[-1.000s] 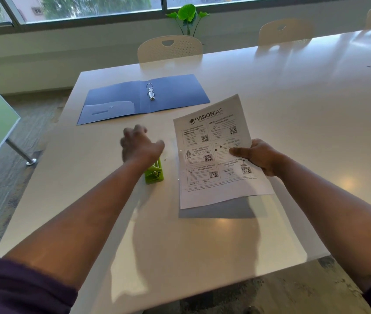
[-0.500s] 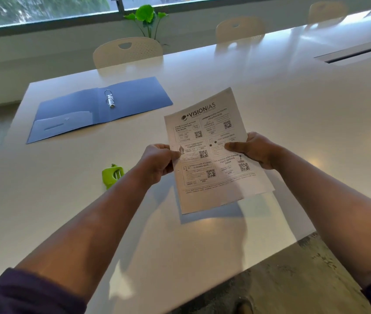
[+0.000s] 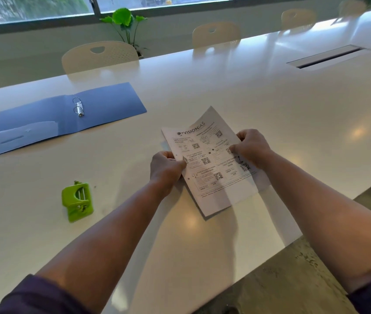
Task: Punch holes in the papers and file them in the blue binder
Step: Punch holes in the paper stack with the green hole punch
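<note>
I have the printed sheet (image 3: 211, 164) held up over the white table (image 3: 270, 114), one hand on each long edge. My left hand (image 3: 165, 169) pinches the left margin with the thumb on the printed face and the fingers curled behind; two punched holes show along that margin, one just above the thumb and one below it. My right hand (image 3: 251, 147) grips the right edge the same way, fingers curled round it. The sheet tilts away from me and throws a shadow on the tabletop under it.

The blue binder (image 3: 64, 120) lies open flat at the far left of the table, well apart from the sheet, its two metal rings (image 3: 78, 108) standing on the spine. The green hole punch (image 3: 77, 201) sits on the table nearer me, to the left of my left forearm and touching nothing.

The tabletop is glossy and long, mirroring ceiling lights, with a cable slot (image 3: 326, 57) set into it far right. Cream chairs (image 3: 100, 56) line the far side, a green plant (image 3: 124, 21) stands behind them below a wide window (image 3: 161, 3), and grey mottled floor (image 3: 282, 288) shows past the near table edge.
</note>
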The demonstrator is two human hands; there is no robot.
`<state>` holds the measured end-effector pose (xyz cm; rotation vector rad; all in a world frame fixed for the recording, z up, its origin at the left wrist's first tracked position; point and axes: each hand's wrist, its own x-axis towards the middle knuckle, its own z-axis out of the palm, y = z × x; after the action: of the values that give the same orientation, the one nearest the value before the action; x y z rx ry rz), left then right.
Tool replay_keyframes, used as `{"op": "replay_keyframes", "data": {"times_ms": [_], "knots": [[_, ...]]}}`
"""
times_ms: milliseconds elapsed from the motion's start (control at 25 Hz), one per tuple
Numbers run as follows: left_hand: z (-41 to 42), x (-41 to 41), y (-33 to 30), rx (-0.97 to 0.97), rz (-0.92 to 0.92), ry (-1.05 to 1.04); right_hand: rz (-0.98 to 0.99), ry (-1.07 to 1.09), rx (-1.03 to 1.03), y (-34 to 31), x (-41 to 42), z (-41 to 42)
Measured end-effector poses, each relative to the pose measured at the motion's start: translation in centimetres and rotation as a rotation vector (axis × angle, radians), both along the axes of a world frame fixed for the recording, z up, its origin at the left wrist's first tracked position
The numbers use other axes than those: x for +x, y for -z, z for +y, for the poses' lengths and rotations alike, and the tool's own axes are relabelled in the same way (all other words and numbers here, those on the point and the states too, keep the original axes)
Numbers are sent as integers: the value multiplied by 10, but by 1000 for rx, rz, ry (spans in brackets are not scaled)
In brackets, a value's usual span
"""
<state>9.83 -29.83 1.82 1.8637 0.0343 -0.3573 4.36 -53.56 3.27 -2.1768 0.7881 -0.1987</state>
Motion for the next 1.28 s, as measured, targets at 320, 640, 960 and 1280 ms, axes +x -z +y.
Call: {"op": "replay_keyframes", "data": {"times_ms": [320,640,960,1280], "knots": [[-19,1,7,401,-411,138,53,-6,-262,11,7,-10],[-17,2,12,705,-505,299,64,-34,-400,23,2,-9],[-5,7,28,839,-637,410,135,-111,-603,24,3,18],[-7,11,40,765,-685,390,92,-459,-546,35,13,77]]}}
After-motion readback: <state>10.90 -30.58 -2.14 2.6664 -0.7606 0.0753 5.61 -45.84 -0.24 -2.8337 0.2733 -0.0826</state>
